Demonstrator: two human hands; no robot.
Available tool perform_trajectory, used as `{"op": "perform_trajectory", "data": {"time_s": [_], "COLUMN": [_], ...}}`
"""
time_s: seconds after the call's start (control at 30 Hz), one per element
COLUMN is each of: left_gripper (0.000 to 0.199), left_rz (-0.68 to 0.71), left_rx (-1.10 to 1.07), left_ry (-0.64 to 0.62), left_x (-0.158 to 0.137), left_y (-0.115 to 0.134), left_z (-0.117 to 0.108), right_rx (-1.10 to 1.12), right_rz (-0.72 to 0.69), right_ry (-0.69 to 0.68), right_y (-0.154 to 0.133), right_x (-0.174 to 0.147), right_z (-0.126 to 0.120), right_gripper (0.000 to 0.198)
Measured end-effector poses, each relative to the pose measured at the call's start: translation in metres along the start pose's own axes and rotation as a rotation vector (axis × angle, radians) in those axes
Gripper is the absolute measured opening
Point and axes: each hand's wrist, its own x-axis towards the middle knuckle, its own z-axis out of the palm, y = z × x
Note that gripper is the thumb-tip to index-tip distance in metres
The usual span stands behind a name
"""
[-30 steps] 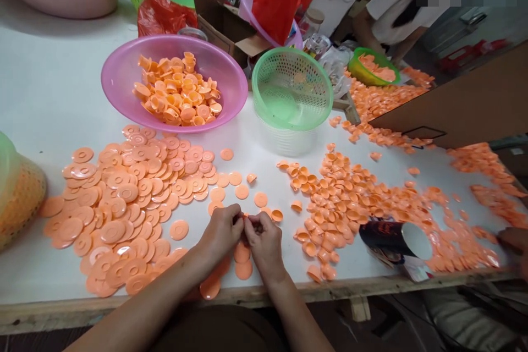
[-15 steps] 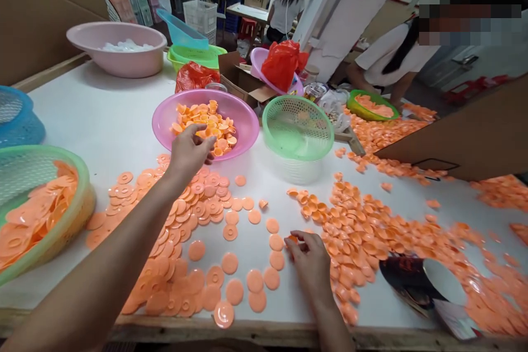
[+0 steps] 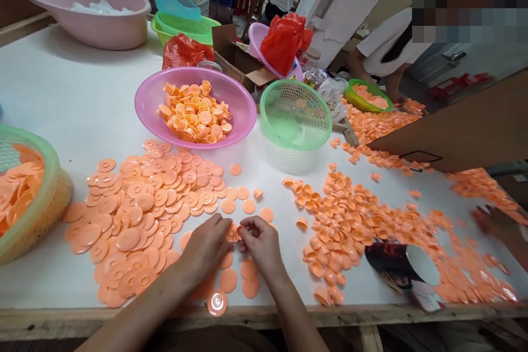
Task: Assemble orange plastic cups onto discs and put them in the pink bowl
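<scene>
Over the middle of the table my left hand [image 3: 208,247] and my right hand [image 3: 262,245] meet, fingers closed. My left fingers pinch a small orange saucer [image 3: 231,232], and my right fingers press a small orange toy cup [image 3: 240,231] against it; both are partly hidden. To the left spreads a heap of flat orange saucers [image 3: 140,209], with several loose ones under and around my hands. On the right lies a heap of tiny orange cups [image 3: 350,214]. Behind my hands, a pink basin [image 3: 144,104] holds a mound of orange cup pieces [image 3: 198,113].
A green basket [image 3: 53,176] of orange saucers stands at left, a green colander [image 3: 297,146] beyond my hands. A mauve basin [image 3: 119,27] sits at back left. A dark packet [image 3: 388,264] lies among pieces. At far right another person's hand [image 3: 499,225] reaches in.
My left hand has come back from the pink basin to the middle. My right hand has moved left with the cup to meet it. Another person's hand has appeared at right.
</scene>
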Motion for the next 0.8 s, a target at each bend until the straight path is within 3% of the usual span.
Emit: {"op": "perform_trajectory", "data": {"time_s": [0.1, 0.3, 0.4, 0.53, 0.63, 0.8], "left_gripper": [0.013, 0.015, 0.015, 0.024, 0.004, 0.014], "left_rz": [-0.009, 0.002, -0.023, -0.207, -0.233, -0.192], "left_rx": [-0.023, -0.029, -0.220, -0.505, -0.509, -0.525], "left_ry": [0.028, 0.042, -0.007, -0.070, -0.006, 0.084], "left_x": [0.000, -0.001, 0.005, 0.018, 0.020, 0.009], "left_y": [-0.001, -0.008, -0.008, -0.003, 0.001, 0.000], "left_z": [0.005, 0.009, 0.000, -0.006, 0.003, 0.019], "right_rx": [-0.127, -0.191, -0.261, -0.322, -0.332, -0.342], "right_rz": [-0.059, -0.062, -0.137, -0.208, -0.215, -0.244], "right_ry": [0.021, -0.024, -0.029, -0.036, -0.049, 0.003], "right_y": [0.011, 0.010, 0.008, 0.005, 0.007, 0.014], "right_x": [0.001, -0.001, -0.001, -0.002, -0.004, -0.008], "right_z": [0.008, 0.011, 0.013, 0.011, 0.012, 0.017], "right_gripper": [0.007, 0.010, 0.011, 0.011, 0.013, 0.015]}}
